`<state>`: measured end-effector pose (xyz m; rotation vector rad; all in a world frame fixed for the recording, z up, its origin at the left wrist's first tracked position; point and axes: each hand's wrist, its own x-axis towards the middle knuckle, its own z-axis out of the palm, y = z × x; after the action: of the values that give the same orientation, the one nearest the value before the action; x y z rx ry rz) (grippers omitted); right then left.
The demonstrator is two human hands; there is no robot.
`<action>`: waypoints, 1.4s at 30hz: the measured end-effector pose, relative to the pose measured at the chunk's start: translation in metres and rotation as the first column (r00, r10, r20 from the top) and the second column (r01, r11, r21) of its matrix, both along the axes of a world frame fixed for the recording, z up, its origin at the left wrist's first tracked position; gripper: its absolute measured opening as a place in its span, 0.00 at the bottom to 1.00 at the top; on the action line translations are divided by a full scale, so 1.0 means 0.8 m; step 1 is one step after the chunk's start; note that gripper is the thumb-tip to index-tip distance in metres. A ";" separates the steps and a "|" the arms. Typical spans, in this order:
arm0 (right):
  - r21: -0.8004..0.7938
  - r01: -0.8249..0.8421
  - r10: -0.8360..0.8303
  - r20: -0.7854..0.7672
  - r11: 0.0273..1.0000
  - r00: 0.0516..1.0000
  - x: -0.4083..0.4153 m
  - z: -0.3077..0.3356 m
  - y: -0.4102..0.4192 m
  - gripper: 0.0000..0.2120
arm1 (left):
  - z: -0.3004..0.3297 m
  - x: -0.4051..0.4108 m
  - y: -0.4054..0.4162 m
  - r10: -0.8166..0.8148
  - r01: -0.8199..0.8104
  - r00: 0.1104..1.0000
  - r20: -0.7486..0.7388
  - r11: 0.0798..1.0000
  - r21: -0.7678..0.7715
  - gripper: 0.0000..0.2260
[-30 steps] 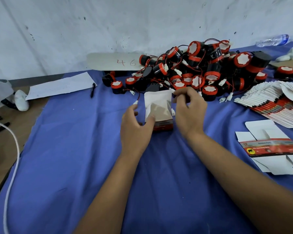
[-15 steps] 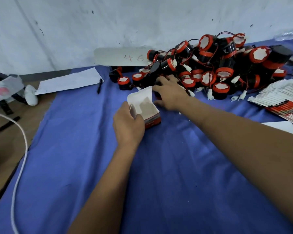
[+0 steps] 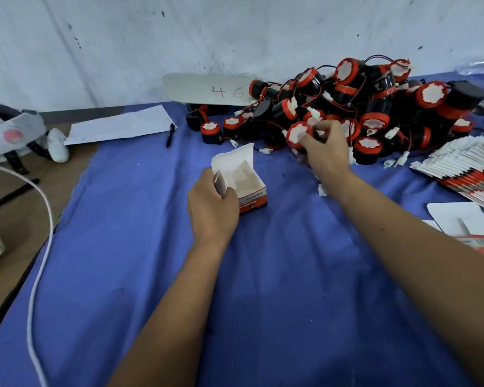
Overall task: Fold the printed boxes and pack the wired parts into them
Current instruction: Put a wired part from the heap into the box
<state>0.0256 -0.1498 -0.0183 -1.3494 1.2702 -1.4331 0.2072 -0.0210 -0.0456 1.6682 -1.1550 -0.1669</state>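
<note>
Your left hand [image 3: 211,208] curls its fingers round the near-left corner of the box [image 3: 242,181]; beyond the box, your right hand [image 3: 326,150] pinches a part [image 3: 296,134].

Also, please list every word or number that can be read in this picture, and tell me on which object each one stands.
"4 6": handwritten on the pale board leaning against the wall behind the pile of wired parts.
Open box that the left hand holds: printed lines on its white and red side, too blurred to read.
Stack of flat boxes: print too small to read.
White paper sheet: no legible text.
</note>
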 end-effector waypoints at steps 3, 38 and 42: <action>0.070 -0.113 0.081 0.354 0.991 0.932 -0.008 0.015 0.029 0.09 | 0.000 -0.001 0.001 0.009 -0.009 1.000 0.007 1.000 -0.005 0.02; -0.304 -0.572 0.329 -0.578 0.762 0.747 0.003 0.013 0.131 0.21 | 0.000 0.017 -0.001 0.061 -0.062 0.997 -0.046 0.997 -0.035 0.07; -0.200 -0.656 0.541 -0.420 0.728 0.729 0.049 0.049 0.155 0.20 | -0.002 0.004 -0.004 -0.002 -0.001 0.996 -0.094 0.999 -0.032 0.05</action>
<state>0.0650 -0.0261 0.0206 -2.0825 0.6499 -0.9850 0.2104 -0.0241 -0.0473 1.6149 -1.0820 -0.2242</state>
